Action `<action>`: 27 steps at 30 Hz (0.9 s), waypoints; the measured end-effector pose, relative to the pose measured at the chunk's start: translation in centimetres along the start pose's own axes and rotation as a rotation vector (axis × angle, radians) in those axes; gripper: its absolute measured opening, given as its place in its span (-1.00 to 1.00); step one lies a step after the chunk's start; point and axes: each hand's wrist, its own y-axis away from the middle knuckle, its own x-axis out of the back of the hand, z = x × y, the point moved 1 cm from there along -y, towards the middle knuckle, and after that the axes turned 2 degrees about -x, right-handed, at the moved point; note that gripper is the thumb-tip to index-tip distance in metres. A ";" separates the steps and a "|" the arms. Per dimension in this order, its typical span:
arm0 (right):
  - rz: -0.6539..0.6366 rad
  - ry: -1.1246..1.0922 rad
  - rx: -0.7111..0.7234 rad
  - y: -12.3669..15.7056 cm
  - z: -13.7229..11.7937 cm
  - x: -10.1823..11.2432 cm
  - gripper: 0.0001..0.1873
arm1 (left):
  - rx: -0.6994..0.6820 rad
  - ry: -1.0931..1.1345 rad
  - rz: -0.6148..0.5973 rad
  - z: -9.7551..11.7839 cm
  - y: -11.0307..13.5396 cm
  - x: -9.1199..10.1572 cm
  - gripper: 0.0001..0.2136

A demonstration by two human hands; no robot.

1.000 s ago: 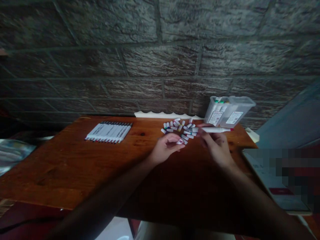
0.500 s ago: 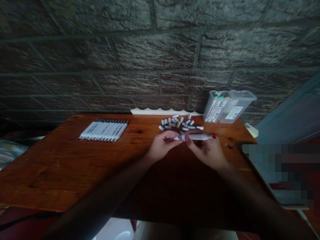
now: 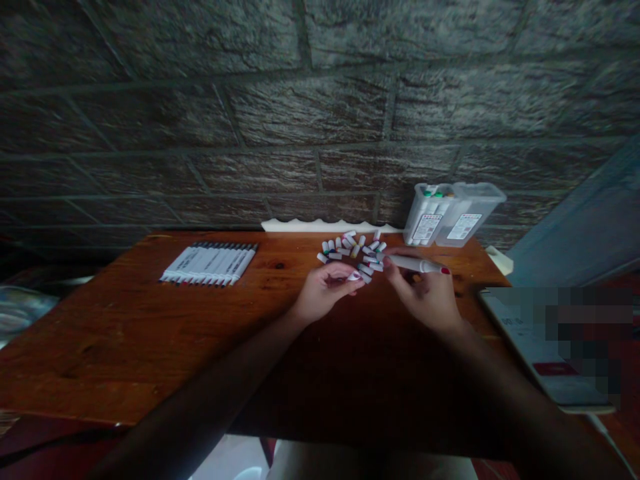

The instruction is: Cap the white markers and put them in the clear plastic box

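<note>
My right hand (image 3: 425, 293) is closed on a white marker (image 3: 414, 264) with a red end, held level just right of a heap of loose marker caps (image 3: 353, 250). My left hand (image 3: 324, 291) is curled beside it, pinching a small pinkish cap (image 3: 355, 275) at its fingertips. The two hands sit a little apart over the wooden table (image 3: 150, 333). A neat row of white markers (image 3: 210, 263) lies flat at the table's back left.
Two clear plastic marker boxes (image 3: 453, 213) lean against the stone wall at the back right. A white wavy strip (image 3: 320, 225) runs along the table's far edge. A flat tablet-like object (image 3: 530, 347) lies at the right, partly pixelated.
Half a second ago the cap and the marker's tip met between both hands. Now my right hand has drawn the marker away to the right, and my left hand keeps the cap.
</note>
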 end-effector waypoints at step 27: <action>0.062 -0.306 -0.364 -0.6 2.3 -0.8 -0.66 | 0.002 0.020 0.059 0.5 -0.1 0.2 -0.74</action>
